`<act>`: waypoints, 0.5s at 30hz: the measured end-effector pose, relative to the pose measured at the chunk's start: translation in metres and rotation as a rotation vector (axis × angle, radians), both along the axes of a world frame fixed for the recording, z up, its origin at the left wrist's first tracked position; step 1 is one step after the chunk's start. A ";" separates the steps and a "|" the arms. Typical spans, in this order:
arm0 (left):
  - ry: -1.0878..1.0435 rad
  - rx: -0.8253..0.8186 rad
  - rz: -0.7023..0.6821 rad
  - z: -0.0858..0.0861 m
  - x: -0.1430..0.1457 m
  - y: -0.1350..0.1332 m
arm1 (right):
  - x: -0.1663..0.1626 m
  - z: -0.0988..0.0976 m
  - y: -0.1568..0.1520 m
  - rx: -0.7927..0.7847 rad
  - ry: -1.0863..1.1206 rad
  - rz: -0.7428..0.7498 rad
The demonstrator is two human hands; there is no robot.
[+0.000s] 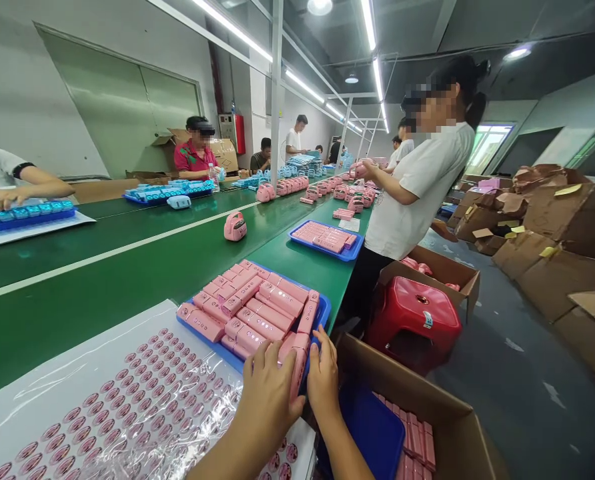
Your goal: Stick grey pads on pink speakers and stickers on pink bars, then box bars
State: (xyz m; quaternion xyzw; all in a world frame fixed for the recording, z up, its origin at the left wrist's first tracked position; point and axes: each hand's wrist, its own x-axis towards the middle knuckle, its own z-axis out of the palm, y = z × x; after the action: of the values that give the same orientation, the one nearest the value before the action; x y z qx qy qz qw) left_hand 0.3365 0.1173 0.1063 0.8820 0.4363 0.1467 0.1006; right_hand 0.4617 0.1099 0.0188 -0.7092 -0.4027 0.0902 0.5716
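Both of my hands meet at the table's near edge around one pink plastic part (297, 363). My left hand (267, 397) wraps its fingers over the part's left side. My right hand (322, 380) presses against its right side. Just beyond lies a blue tray (323, 308) piled with several matching pink parts (257, 303). To the left, under clear film, a white sheet (127, 407) carries rows of small pink oval stickers.
A green conveyor belt (102, 267) runs away with a pink toy (235, 227) on it. A second blue tray (326, 238) sits farther along. A standing co-worker (417, 193), a red stool (412, 320) and cardboard boxes (442, 427) crowd the right. Seated people work at the left.
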 end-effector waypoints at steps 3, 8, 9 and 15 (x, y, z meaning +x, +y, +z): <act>0.008 0.024 0.019 -0.009 -0.005 0.000 | 0.001 0.000 -0.002 -0.007 -0.008 0.004; -0.013 0.075 0.047 -0.019 -0.010 -0.004 | 0.001 0.010 -0.008 -0.023 -0.017 0.014; -0.014 0.082 0.048 -0.021 -0.010 -0.006 | -0.001 0.013 -0.009 -0.027 -0.015 0.010; -0.012 0.084 0.033 -0.030 -0.015 -0.011 | -0.012 0.027 -0.015 -0.015 0.073 -0.020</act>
State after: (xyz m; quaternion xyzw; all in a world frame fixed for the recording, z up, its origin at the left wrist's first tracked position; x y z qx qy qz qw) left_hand 0.3217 0.1061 0.0763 0.8773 0.4437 0.1717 0.0634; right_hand 0.4493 0.0951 0.0456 -0.7139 -0.3736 0.1135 0.5813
